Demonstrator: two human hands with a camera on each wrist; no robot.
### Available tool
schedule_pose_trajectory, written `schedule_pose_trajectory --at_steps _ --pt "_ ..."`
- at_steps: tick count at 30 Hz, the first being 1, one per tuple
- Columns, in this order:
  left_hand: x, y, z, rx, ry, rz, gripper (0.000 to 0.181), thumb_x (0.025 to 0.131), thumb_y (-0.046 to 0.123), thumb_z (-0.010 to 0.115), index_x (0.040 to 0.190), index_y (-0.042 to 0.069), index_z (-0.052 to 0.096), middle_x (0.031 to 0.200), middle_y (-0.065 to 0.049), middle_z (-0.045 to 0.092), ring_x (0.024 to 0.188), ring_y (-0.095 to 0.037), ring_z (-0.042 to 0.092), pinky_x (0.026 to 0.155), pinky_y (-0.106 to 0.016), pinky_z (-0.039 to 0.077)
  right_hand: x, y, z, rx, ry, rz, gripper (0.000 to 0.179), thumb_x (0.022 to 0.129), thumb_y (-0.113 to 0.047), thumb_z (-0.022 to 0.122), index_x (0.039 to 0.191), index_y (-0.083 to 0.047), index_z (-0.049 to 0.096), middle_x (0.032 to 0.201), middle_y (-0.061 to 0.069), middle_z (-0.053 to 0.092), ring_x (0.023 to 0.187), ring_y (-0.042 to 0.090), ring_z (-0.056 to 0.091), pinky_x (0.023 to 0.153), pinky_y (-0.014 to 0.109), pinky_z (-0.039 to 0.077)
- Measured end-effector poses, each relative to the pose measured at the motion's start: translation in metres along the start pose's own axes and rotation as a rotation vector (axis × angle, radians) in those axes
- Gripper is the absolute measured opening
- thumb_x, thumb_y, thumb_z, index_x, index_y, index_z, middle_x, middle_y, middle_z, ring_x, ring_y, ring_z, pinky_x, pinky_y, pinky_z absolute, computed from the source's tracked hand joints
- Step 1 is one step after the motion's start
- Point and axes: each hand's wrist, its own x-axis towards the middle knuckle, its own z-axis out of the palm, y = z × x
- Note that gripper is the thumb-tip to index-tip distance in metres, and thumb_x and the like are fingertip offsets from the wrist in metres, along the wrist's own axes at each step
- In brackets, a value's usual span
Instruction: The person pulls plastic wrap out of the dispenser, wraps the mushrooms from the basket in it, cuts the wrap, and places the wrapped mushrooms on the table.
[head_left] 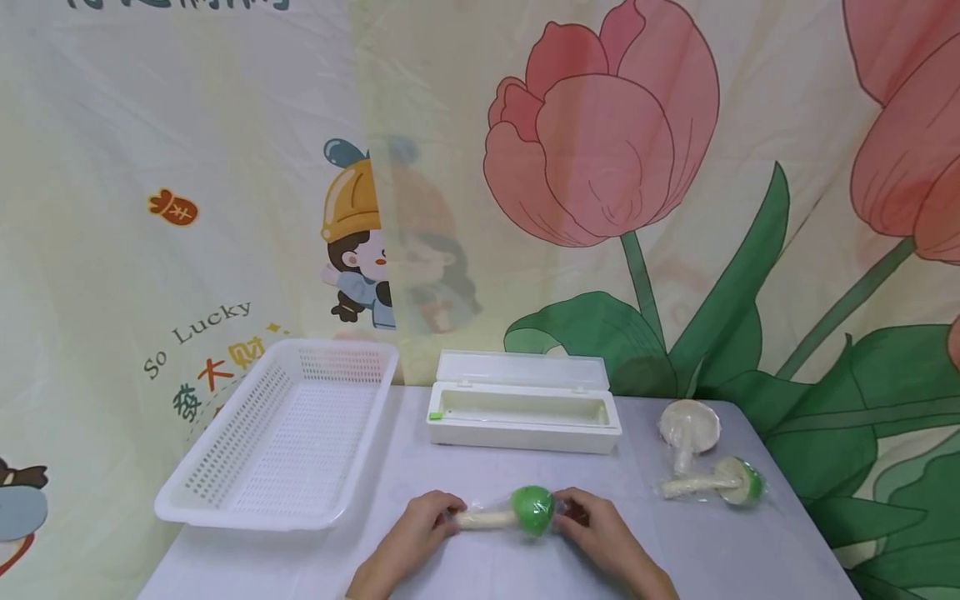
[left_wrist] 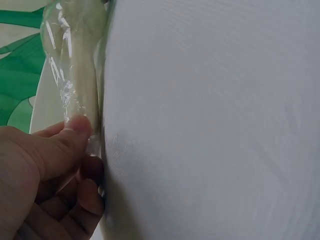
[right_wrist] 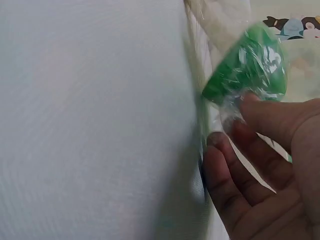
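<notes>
A green-capped mushroom [head_left: 534,510] in a clear plastic wrapper lies sideways between my hands, low over the front of the table. My left hand [head_left: 415,533] pinches the wrapper at the stem's end; thumb and forefinger close on it in the left wrist view, beside the pale stem [left_wrist: 82,75]. At the cap's end, my right hand [head_left: 606,533] pinches the gathered plastic between thumb and forefinger. The right wrist view has the green cap [right_wrist: 250,65] just beyond those fingertips, its other fingers loosely bent near the tabletop.
A white perforated basket [head_left: 337,508] stands at the left. Behind my hands is a long white box [head_left: 525,440] with its lid raised. To the right lie two more wrapped mushrooms, one pale-capped [head_left: 692,425], one green-capped [head_left: 738,482]. A printed curtain [head_left: 450,125] hangs behind the table.
</notes>
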Motion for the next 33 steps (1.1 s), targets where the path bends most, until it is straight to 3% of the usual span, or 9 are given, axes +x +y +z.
schedule_pose_trajectory --at_steps 5,9,12,16,21,26,33 --pt "0.001 0.000 0.003 0.029 -0.016 0.008 0.017 0.092 0.011 0.074 0.109 0.009 0.073 0.096 0.004 0.071 0.086 0.001 0.061 0.075 -0.023 0.054 0.001 -0.002 0.000 0.046 0.065 0.015 0.046 0.094 -0.013 0.073 0.138 -0.011 0.061 0.129 0.011 0.067 0.093 0.007 0.068 0.075 0.022 0.057" --pt "0.002 0.001 0.004 0.048 0.009 -0.010 0.014 0.094 0.012 0.073 0.108 0.010 0.074 0.087 0.011 0.066 0.076 0.004 0.054 0.068 -0.020 0.051 0.000 -0.003 -0.001 0.053 0.021 -0.033 0.070 0.086 0.006 0.071 0.150 -0.011 0.049 0.144 0.018 0.057 0.100 0.015 0.069 0.077 0.024 0.057" --pt "0.001 0.003 0.003 0.024 -0.024 -0.057 0.024 0.089 0.013 0.079 0.112 0.011 0.073 0.085 0.014 0.061 0.071 0.005 0.049 0.064 -0.018 0.047 0.001 -0.003 -0.002 0.038 -0.007 -0.056 0.076 0.082 0.010 0.071 0.151 -0.012 0.048 0.145 0.018 0.055 0.101 0.019 0.068 0.077 0.024 0.056" --pt "0.001 0.003 0.004 -0.007 -0.075 -0.091 0.036 0.082 0.011 0.084 0.116 0.010 0.073 0.087 0.015 0.060 0.071 0.004 0.049 0.064 -0.018 0.047 0.006 -0.003 0.001 0.024 0.030 -0.030 0.063 0.087 0.006 0.073 0.144 -0.011 0.056 0.135 0.015 0.064 0.094 0.012 0.069 0.074 0.023 0.056" --pt "0.002 0.002 0.005 0.027 -0.048 -0.046 0.024 0.083 0.013 0.083 0.105 0.010 0.075 0.081 0.015 0.059 0.071 0.006 0.049 0.064 -0.018 0.048 0.010 -0.003 0.002 0.033 0.121 -0.020 0.037 0.087 0.003 0.076 0.121 -0.010 0.072 0.113 0.008 0.075 0.088 0.007 0.070 0.074 0.023 0.058" --pt "-0.001 -0.001 0.004 0.083 -0.021 -0.045 0.016 0.083 0.021 0.083 0.096 0.017 0.075 0.082 0.016 0.061 0.076 0.005 0.050 0.069 -0.022 0.048 0.009 -0.005 -0.001 0.009 0.153 -0.029 0.013 0.087 -0.008 0.079 0.099 -0.013 0.076 0.094 -0.002 0.076 0.083 0.002 0.066 0.072 0.022 0.057" --pt "-0.001 0.001 0.000 0.092 -0.022 -0.073 0.020 0.091 0.018 0.076 0.110 0.012 0.075 0.089 0.011 0.067 0.078 0.003 0.054 0.070 -0.024 0.051 0.008 -0.004 -0.003 0.059 0.151 -0.061 0.009 0.088 -0.014 0.080 0.093 -0.015 0.074 0.095 -0.002 0.074 0.084 0.001 0.066 0.073 0.022 0.059"
